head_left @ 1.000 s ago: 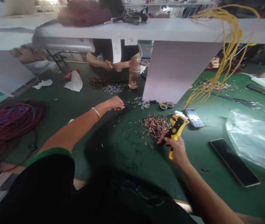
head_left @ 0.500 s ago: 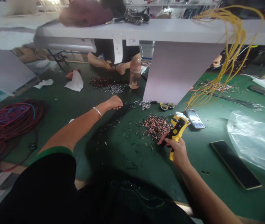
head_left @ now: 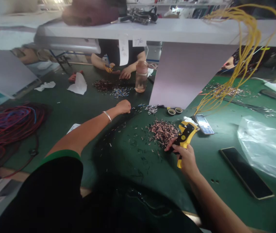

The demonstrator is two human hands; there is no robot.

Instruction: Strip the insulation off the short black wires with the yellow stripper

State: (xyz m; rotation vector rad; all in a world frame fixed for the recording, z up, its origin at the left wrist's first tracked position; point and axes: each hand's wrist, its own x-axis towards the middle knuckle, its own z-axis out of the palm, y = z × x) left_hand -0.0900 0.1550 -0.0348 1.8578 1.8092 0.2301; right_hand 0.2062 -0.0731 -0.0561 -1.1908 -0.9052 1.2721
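Observation:
A yellow and black wire stripper is gripped in my right hand, its head pointing up and away. Just left of it lies a heap of short copper-coloured wire pieces, near my right fingertips. My left hand is closed above the table at the end of an outstretched arm, a bracelet on its wrist. What its fingers hold, if anything, is hidden. Beyond that hand, small white-tipped pieces lie in a little pile with thin black strands trailing beside it.
A bundle of red and blue wire lies left. Yellow wires hang off the shelf. Tape rolls, a keypad phone, a smartphone and a plastic bag lie right. A co-worker's hands are opposite, behind a bottle.
My left hand has moved slightly right and a little nearer to me, still closed. My right hand and the wire stripper have barely moved. The co-worker's hands opposite have shifted.

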